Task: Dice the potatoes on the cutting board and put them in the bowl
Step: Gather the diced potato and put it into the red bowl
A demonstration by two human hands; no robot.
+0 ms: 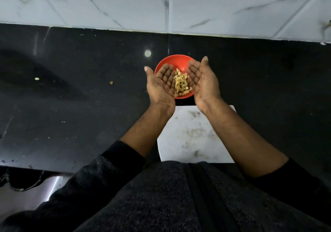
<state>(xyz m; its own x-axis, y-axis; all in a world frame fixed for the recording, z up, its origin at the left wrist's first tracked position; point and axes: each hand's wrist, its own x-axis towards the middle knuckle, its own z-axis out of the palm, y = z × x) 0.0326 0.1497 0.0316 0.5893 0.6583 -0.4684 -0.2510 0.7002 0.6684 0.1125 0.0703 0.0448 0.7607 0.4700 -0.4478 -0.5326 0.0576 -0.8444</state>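
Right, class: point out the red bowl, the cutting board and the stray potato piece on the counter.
red bowl (174, 60): head view, far inner wall.
cutting board (193, 135): head view, bare middle of its top.
stray potato piece (111, 83): head view, its centre.

We see a glossy red bowl (174, 62) that looks like smooth plastic. The white cutting board (194, 136) is matt, scuffed and stained grey. The black countertop (71, 91) is polished stone, shiny enough to mirror a lamp. Behind it, the wall tiles (232, 4) are glazed, marble-veined. Our dark sleeves (100, 174) are coarse, fuzzy cloth. The diced potato (180, 84) looks moist, pale yellow.
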